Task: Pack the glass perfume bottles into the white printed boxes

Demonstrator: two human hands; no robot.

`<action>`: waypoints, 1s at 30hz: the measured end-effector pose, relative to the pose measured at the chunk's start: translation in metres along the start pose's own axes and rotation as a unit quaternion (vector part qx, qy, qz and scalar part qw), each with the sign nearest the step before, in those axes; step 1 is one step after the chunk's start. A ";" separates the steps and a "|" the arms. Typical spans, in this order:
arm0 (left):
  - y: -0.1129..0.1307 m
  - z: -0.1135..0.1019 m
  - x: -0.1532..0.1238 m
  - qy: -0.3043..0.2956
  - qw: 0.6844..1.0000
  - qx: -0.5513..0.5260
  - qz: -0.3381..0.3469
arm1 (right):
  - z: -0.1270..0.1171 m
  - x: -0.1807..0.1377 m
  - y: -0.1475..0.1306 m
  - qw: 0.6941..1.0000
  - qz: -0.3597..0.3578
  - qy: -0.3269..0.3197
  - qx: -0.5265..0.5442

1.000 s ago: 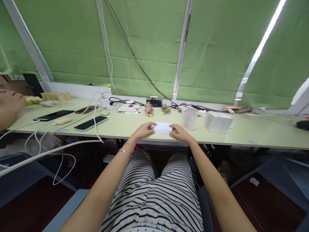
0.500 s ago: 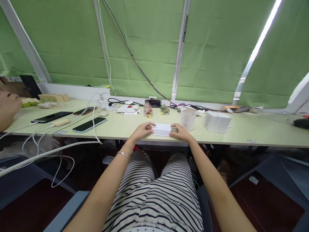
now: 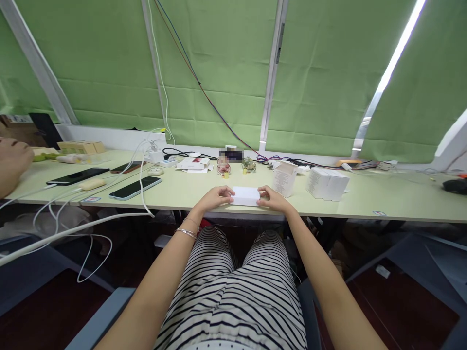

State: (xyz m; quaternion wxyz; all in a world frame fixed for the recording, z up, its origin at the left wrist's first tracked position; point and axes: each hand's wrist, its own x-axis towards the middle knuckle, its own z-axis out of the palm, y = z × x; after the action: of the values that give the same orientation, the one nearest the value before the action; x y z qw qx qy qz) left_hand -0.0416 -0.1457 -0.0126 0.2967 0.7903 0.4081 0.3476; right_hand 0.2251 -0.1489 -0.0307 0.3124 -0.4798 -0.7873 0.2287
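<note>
A small white box (image 3: 245,196) lies on the table in front of me, near its front edge. My left hand (image 3: 216,198) grips the box's left end, thumb at the front and fingers curled behind. At the right end my right hand (image 3: 272,200) holds it the same way, thumb low and index finger on the upper corner. Just beyond my right hand stands a white printed carton (image 3: 284,178). Farther right, several white boxes (image 3: 328,183) stand packed side by side.
Phones (image 3: 135,188) and white cables (image 3: 142,189) spread over the left of the table (image 3: 182,194). Flattened white packaging (image 3: 194,165) and two small wire-like trinkets (image 3: 249,166) sit toward the back. Another person's hand (image 3: 14,163) is at the far left; a black mouse (image 3: 456,186) lies far right.
The flap or sheet edge that stuck out along the box's front is now flush with it. My left hand has shifted slightly; both hands stay on the box.
</note>
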 end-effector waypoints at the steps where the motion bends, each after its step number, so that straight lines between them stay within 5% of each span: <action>1: 0.001 0.000 -0.001 -0.002 1.000 0.002 -0.005 | 0.000 0.000 0.001 1.000 -0.001 -0.003 0.004; 30: -0.007 0.002 0.001 0.005 1.000 0.006 0.021 | 0.001 0.000 0.001 0.998 -0.021 -0.017 0.056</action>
State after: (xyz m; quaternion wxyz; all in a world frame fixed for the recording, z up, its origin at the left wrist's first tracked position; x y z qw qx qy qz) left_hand -0.0430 -0.1418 -0.0187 0.2828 0.7986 0.3949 0.3553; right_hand 0.2255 -0.1485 -0.0320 0.3301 -0.4415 -0.7882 0.2737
